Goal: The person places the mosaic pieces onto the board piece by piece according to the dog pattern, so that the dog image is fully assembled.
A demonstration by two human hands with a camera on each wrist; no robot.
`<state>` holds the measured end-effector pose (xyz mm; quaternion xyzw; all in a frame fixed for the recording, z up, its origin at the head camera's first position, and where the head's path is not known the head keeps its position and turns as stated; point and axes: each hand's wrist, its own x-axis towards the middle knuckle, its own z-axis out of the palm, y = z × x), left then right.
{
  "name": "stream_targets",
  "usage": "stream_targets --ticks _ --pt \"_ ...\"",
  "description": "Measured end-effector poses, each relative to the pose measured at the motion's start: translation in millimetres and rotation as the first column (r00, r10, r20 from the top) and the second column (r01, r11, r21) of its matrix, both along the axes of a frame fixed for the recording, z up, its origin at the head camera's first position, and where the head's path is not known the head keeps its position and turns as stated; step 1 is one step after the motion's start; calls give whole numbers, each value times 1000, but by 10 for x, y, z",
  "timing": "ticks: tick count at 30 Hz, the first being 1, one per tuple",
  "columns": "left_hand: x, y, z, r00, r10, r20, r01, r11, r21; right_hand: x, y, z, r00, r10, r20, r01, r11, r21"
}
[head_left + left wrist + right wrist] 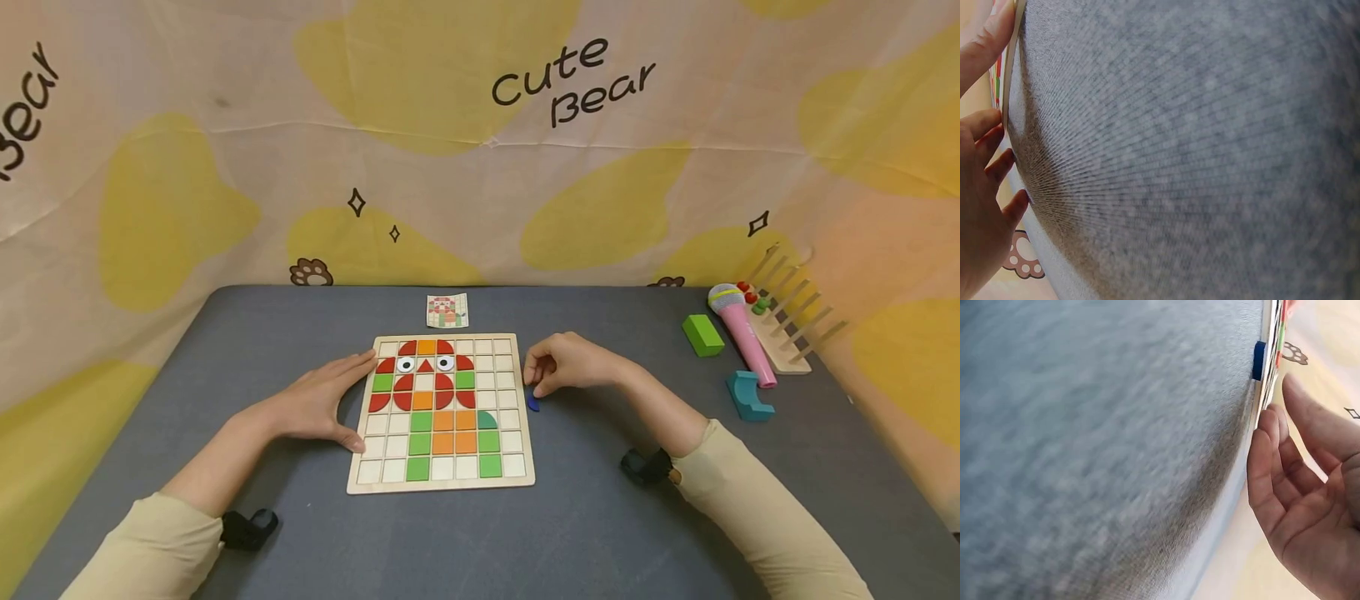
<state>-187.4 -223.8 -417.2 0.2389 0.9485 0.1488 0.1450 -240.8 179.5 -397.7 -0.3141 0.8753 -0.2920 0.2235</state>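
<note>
A square wooden grid board (375, 472) lies on the table, with red, orange and green pieces and two eye pieces set in its cells. My left hand (311, 403) spreads along the board's left edge, the thumb on the lower frame and fingertips by the upper corner. A small blue curved piece (533, 402) lies on the table just off the board's right edge; it also shows as a blue block (1259, 360) in the right wrist view. My right hand (572, 362) hovers right above it with loosely bent fingers, thumb apart from them, gripping nothing visible.
Behind the board lies a small picture card (447, 311) with a similar pattern. On the right of the table are a green block (702, 335), a teal arch block (748, 397), a pink toy microphone (746, 337) and a pegged wooden rack (791, 354). A printed cloth hangs behind.
</note>
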Motion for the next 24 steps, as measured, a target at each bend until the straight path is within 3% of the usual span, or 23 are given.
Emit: stream_targets --ticks 11,24 --pt "0 -12 -10 1000 2 -1 -2 1000 0 73 22 -52 999 51 7 -51 998 27" --pt "4 -7 -6 1000 -3 -4 3 1000 3 107 -13 -98 993 85 -83 -80 995 61"
